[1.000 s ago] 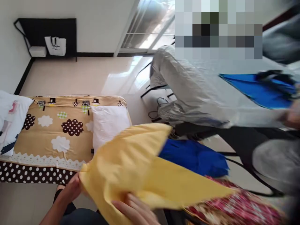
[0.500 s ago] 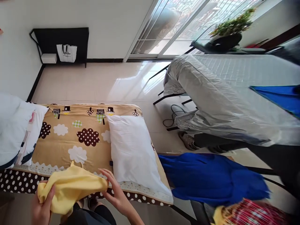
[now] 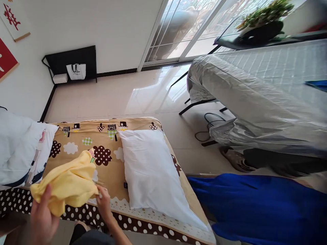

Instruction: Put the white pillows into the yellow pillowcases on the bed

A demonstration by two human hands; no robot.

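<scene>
A crumpled yellow garment (image 3: 68, 180) with a small pink and green patch at its far end hangs between my hands, above the near side of the bed (image 3: 74, 132). My left hand (image 3: 44, 212) grips its left end, thumb on top. Pinched in my right hand (image 3: 103, 201) is its right lower edge. The garment's exact cut cannot be made out in the folds. To the right of my hands, a white pillow (image 3: 155, 173) lies on the tan cloud-patterned bedding.
White folded bedding (image 3: 15, 149) stands at the bed's left end. Blue cloth (image 3: 255, 204) lies at the lower right. Beyond it are a person's shoe (image 3: 236, 160) and a plastic-wrapped mattress (image 3: 237, 92). A cable (image 3: 204, 131) loops on the floor.
The yellow garment has been raised and turned, bringing its patch into view. My right hand, spread before, has closed on the garment's edge. The camera view has shifted.
</scene>
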